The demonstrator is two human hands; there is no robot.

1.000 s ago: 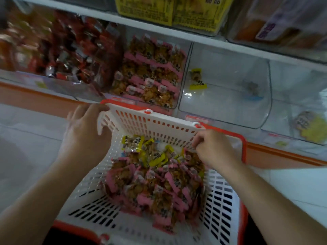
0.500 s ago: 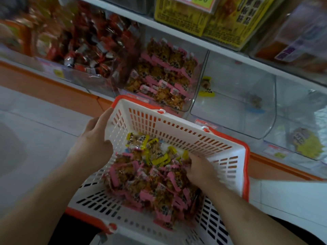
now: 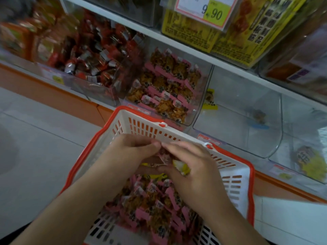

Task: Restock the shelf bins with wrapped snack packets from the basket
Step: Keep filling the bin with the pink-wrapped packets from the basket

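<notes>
A white basket with an orange rim (image 3: 145, 127) sits below me, holding a heap of pink-wrapped snack packets (image 3: 155, 206) and some yellow ones. Both hands are inside it at the far end. My left hand (image 3: 131, 152) and my right hand (image 3: 191, 167) curl together round a bunch of packets (image 3: 164, 157), pink and yellow wrappers showing between the fingers. Just beyond the basket, a clear shelf bin (image 3: 203, 103) is part-filled with matching pink packets (image 3: 164, 91).
Left of that bin stands a bin of red-wrapped snacks (image 3: 92, 55). To the right are a nearly bare clear bin (image 3: 238, 112) with a yellow packet at its corner, then one holding a yellow-labelled pack (image 3: 307, 161). A price tag (image 3: 207, 11) hangs above. Grey floor lies left.
My left hand left the basket's side wall and came inside. Both hands closed together on a bunch of packets at the far end. The view tilted up toward the shelf.
</notes>
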